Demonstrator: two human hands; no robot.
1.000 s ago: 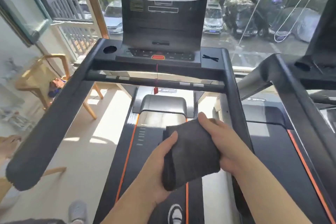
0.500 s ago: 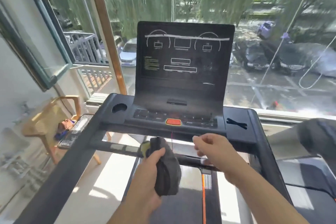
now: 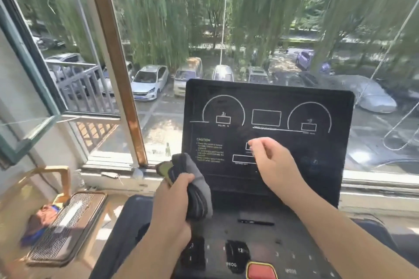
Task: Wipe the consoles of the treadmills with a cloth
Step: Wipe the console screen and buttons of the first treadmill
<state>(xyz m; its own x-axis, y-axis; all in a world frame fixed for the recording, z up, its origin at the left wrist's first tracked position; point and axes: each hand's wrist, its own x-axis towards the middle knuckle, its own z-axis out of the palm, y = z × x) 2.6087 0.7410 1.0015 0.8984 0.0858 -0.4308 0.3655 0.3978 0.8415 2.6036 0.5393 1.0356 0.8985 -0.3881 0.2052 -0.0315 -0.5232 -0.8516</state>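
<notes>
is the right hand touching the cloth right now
Apart. The head view shows bare console panel between the right hand and the cloth, which the left hand alone grips.

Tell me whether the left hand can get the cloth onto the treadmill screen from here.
Probably yes. The left hand grips the cloth beside the screen, at its lower left corner, nothing between. The right hand hangs before the middle and may block that part.
</notes>
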